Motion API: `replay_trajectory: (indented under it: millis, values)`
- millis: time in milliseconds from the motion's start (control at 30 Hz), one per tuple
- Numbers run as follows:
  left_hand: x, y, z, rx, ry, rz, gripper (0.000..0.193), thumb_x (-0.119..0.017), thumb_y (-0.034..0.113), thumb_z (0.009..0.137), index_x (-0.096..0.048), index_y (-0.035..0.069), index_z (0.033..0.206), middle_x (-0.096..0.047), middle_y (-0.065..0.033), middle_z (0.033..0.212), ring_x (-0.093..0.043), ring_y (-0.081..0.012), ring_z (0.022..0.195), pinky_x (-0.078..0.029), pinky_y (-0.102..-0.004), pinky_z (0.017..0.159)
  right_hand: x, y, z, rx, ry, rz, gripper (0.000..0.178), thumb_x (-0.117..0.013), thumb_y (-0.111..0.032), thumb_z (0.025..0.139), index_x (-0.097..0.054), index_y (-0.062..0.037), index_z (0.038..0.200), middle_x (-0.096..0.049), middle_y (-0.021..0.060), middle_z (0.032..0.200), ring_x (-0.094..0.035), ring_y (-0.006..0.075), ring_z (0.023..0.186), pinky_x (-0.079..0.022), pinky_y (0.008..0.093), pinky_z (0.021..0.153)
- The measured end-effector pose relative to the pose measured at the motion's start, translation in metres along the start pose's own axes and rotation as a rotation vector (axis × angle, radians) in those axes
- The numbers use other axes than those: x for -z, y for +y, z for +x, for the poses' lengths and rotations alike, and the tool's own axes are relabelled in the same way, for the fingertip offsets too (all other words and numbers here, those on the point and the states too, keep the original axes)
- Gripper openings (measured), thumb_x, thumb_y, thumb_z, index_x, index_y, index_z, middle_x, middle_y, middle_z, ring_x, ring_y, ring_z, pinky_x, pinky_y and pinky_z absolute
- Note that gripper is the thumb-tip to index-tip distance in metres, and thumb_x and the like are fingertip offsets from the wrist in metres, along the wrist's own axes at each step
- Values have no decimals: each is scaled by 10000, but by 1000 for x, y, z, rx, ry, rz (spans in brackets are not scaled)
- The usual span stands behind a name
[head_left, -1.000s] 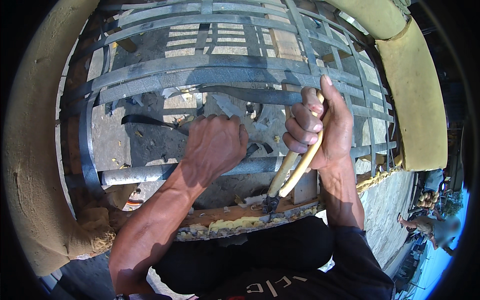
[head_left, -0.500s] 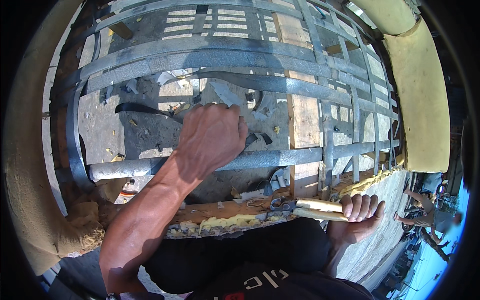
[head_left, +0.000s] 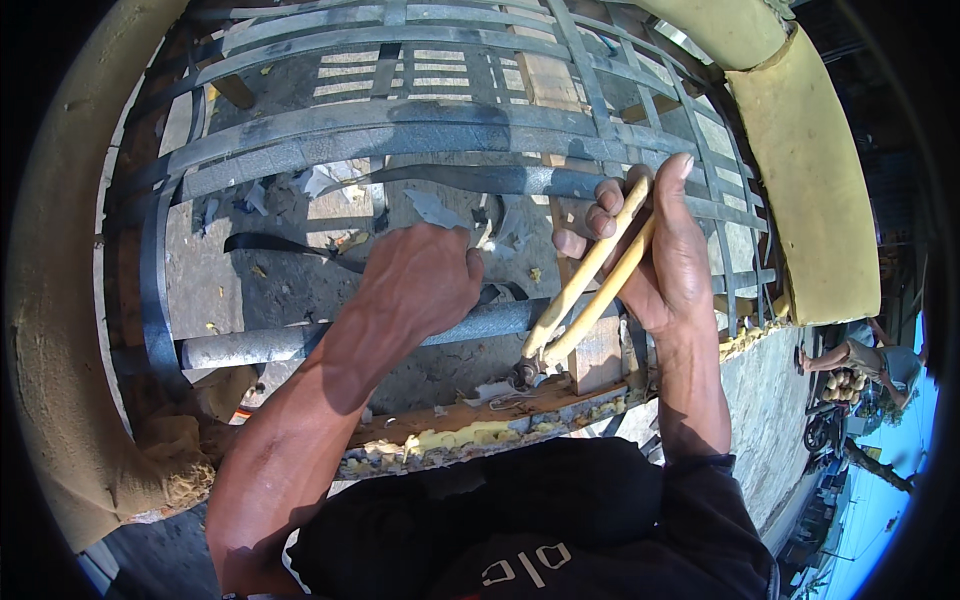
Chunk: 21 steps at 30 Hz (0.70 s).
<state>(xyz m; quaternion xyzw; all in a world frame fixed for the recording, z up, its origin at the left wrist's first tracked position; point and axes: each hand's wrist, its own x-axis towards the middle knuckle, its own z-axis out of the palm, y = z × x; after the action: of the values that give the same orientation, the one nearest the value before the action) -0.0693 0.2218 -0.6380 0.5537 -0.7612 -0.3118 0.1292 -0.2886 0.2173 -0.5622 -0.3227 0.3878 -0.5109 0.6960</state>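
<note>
My left hand (head_left: 420,275) is a closed fist above the frame's near side, gripping a loose dark strap (head_left: 290,246); the strap runs out to the left, and a short end shows beyond the fist. In my right hand (head_left: 665,260), turned palm up, are pincers (head_left: 590,280) with yellow handles, the fingers curled round them. The handles are slightly apart, and the metal head (head_left: 528,370) points down at the near wooden rail (head_left: 455,420). Ragged yellow foam and grey scraps edge that rail. Woven grey webbing straps (head_left: 400,143) span the frame beyond my hands.
Yellow foam pads cover the left arm (head_left: 60,300) and right arm (head_left: 815,190) of the frame. A wooden brace (head_left: 597,355) crosses beneath the webbing. Torn scraps (head_left: 435,208) litter the concrete floor below. Far right, another person (head_left: 880,365) bends near a motorbike.
My right hand has lifted the pincers off the near rail, up and inward over the webbing, turning palm up. The left fist still grips the strap, slightly lower in view.
</note>
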Motion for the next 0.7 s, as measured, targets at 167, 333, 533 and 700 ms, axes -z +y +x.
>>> replay_trajectory:
  millis: [167,333,533,700]
  values:
    - [4,-1,3,82,-178,-18,359,-579,253,971,-742,-63,1015,-723,-302,873,-729,-456,841,-565,-534,857,-7,-12,10,-81,-40,-18,525,-458,-563,1060,-587,-54,1077,-664,170,1067,-710,317,1018,-609,616,919]
    - [9,4,7,144,-274,-24,395,-557,283,983,-738,-59,1064,-728,-301,994,-718,-454,957,-543,-528,937,-2,-14,24,-201,-215,5,629,-387,-563,1083,-598,14,1217,-650,255,1250,-684,394,1151,-577,690,941]
    - [10,2,7,164,-294,-25,396,-552,289,985,-735,-49,1080,-729,-294,1027,-710,-453,990,-533,-527,962,-8,-6,36,-258,-197,-62,615,-443,-562,1072,-620,16,1183,-671,263,1198,-682,373,1176,-651,520,856]
    - [12,3,8,166,-316,-35,392,-553,284,985,-731,-51,1083,-726,-299,1025,-710,-455,987,-535,-526,954,-9,-1,37,-284,-202,-70,593,-364,-518,1106,-633,4,1186,-669,244,1180,-694,345,1138,-625,603,867]
